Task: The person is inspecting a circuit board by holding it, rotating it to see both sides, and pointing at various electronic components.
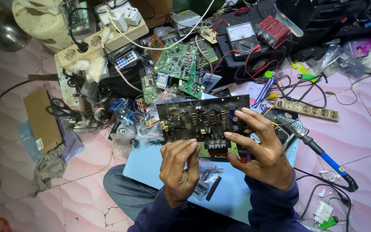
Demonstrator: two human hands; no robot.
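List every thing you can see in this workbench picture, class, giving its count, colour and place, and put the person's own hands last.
dark circuit board: one, brown-black, held up at centre
green circuit boards: several, green, stacked behind the dark board
analogue meter: one, black with white dial, top centre
power strip: one, cream, top left, plugs in it
second power strip: one, beige, on the floor at right
soldering iron: one, blue and black handle, in a coil stand at right
light blue board: one, on the lap
scissors: one, black, left
left hand: pinching the board's lower edge
right hand: gripping the board's right side
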